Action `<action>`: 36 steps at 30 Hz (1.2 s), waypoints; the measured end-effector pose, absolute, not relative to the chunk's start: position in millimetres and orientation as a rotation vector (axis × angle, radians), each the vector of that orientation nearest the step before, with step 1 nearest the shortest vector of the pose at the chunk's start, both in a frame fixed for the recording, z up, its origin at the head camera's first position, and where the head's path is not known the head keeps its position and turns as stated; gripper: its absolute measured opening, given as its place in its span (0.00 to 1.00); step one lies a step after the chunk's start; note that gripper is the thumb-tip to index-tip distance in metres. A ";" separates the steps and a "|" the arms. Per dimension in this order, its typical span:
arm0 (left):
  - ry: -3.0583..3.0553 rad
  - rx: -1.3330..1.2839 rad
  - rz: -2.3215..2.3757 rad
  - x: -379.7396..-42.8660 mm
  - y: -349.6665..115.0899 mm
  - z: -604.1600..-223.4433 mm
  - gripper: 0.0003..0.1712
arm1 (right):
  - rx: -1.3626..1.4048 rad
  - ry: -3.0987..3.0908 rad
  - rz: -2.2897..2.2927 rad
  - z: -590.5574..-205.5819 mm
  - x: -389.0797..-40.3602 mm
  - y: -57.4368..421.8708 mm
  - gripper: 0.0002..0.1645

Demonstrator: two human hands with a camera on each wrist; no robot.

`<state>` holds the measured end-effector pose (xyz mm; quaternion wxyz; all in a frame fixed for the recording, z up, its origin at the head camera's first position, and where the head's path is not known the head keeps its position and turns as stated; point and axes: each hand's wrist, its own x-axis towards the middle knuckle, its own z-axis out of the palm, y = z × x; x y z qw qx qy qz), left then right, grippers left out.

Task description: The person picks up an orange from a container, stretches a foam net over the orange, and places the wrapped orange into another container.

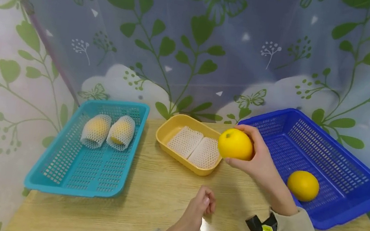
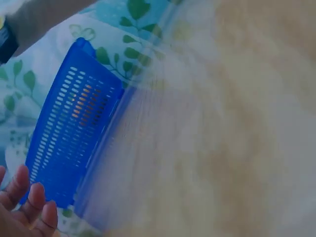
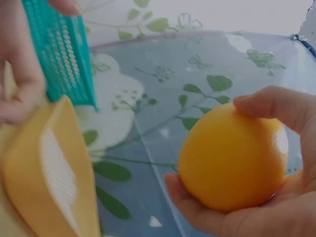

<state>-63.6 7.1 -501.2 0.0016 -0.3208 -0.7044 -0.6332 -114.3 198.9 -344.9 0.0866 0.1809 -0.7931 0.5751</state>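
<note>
My right hand (image 1: 259,163) grips a yellow orange (image 1: 235,144) between thumb and fingers, raised over the right end of the small yellow tray (image 1: 179,158). In the right wrist view the orange (image 3: 232,158) shows round and smooth, with no net on it. My left hand (image 1: 194,213) is low over the wooden table, holding nothing, its fingers loosely bent. Two white foam net sleeves (image 1: 185,141) lie flat side by side in the tray. Another orange (image 1: 303,185), bare, sits in the blue basket (image 1: 344,219) at the right.
A teal basket (image 1: 76,191) stands at the left, with two fruits in foam nets, one netted fruit (image 1: 96,128) beside another netted fruit (image 1: 121,130). Behind everything hangs a leaf-patterned cloth (image 1: 194,46). The wooden table (image 1: 146,189) runs between the baskets.
</note>
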 end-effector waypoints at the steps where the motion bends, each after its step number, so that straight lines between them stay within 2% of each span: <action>1: -2.214 -1.001 -1.997 -63.4 5.4 -503.9 0.21 | 0.567 -2.341 1.742 -349.2 -111.9 195.2 0.47; 8: -2.197 -0.999 -2.098 -67.0 -6.1 -523.4 0.31 | 0.796 -2.096 2.036 -386.1 -98.7 172.4 0.47; 11: -2.186 -1.024 -2.111 -69.0 -9.9 -526.8 0.30 | 0.854 -1.988 2.190 -404.3 -94.5 166.0 0.47; 16: -2.132 -1.056 -2.196 -70.9 -12.3 -529.3 0.30 | 0.864 -1.870 2.351 -436.5 -88.2 158.3 0.46; 22: -2.130 -0.869 -2.215 -68.9 -13.3 -527.7 0.46 | 0.871 -1.695 2.539 -473.2 -85.6 151.2 0.44; 26: -2.184 -0.759 -2.217 -67.1 -14.3 -526.0 0.51 | 0.841 -1.623 2.655 -492.2 -82.1 148.3 0.45; 36: -2.277 -0.690 -2.149 -70.3 -17.5 -525.5 0.54 | 0.798 -1.643 2.666 -514.0 -81.1 143.4 0.45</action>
